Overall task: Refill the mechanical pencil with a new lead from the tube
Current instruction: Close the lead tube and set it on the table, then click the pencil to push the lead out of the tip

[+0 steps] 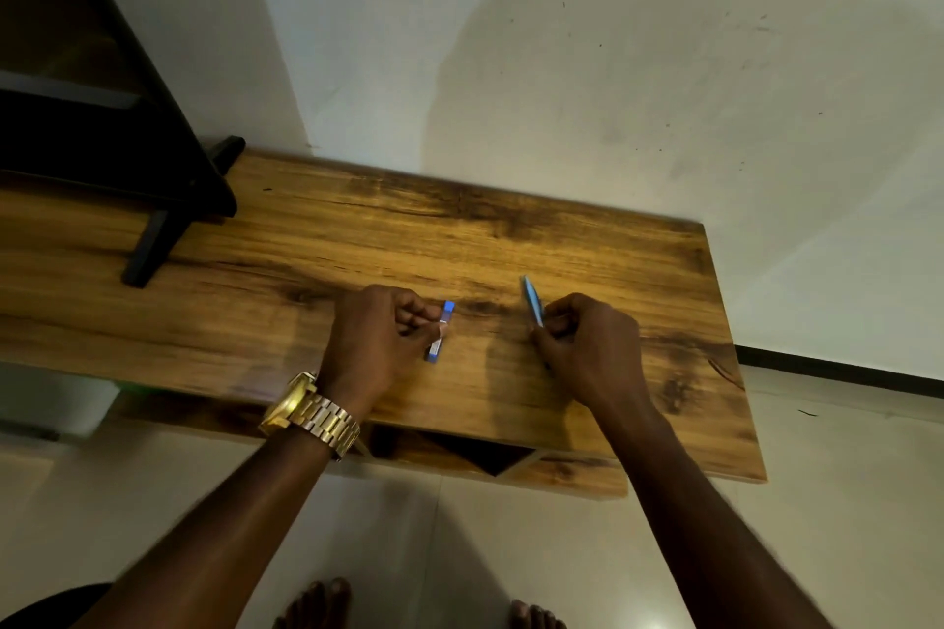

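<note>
A person stands at a wooden table (357,240) and holds both hands over it, a little apart; the left hand (375,337) is curled tight around a small lead tube (440,332) with a blue cap, and the tube pokes out past the fingers; the right hand (587,342) is closed around a light blue mechanical pencil (532,300), which sticks up and away from the person; a gold watch (311,416) sits on the left wrist; a dark stand (168,220) rests at the table's far left.
</note>
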The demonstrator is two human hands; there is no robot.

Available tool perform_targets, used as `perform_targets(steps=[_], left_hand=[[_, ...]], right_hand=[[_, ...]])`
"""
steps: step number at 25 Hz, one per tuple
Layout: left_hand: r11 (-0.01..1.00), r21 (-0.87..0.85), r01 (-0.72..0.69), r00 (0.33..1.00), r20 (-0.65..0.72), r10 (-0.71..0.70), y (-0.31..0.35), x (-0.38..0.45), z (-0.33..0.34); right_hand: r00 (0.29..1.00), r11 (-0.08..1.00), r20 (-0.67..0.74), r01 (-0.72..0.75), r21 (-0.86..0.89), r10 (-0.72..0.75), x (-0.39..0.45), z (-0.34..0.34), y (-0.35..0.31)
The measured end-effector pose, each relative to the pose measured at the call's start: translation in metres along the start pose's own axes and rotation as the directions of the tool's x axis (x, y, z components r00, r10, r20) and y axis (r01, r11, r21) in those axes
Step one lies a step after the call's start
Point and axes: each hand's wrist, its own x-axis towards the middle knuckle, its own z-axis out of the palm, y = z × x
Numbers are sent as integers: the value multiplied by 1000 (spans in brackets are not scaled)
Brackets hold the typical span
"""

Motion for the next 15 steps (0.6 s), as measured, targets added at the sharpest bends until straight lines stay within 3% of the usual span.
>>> perform_targets(steps=[5, 10, 13, 15], left_hand=[[992, 115, -51, 998, -15, 53, 5, -4, -3], [901, 364, -238, 963, -32, 268, 4, -3, -27], [833, 481, -274, 956, 43, 290, -7, -7, -38], [780, 585, -221, 975, 144, 169, -17, -12, -38]], right_hand=[[999, 996, -2, 32, -78, -32, 2, 6, -1], [1000, 994, 4, 21, -108, -21, 4, 11, -10], [997, 960, -13, -67, 271, 73, 1, 6, -29], [990, 793, 25, -124, 597, 135, -5, 4, -47]])
